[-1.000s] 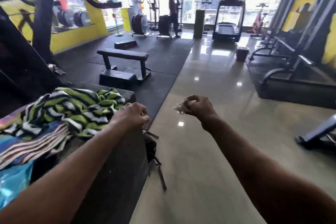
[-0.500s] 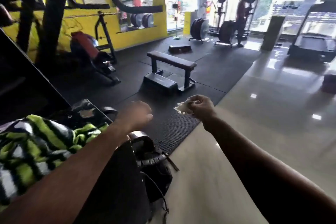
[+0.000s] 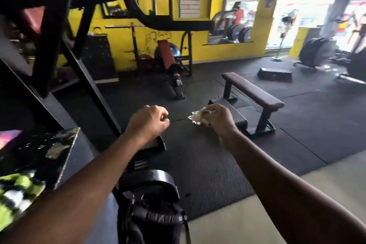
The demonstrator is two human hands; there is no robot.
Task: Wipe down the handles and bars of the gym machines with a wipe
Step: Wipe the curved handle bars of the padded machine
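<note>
Fingers (image 3: 210,109) of right hand (image 3: 220,121) pinch wipe (image 3: 197,118), which juts leftward.

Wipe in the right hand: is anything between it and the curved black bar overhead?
Nothing visible does. The right hand pinches the wipe in open air below the curved black bar; the fisted left hand is off to its left.
</note>
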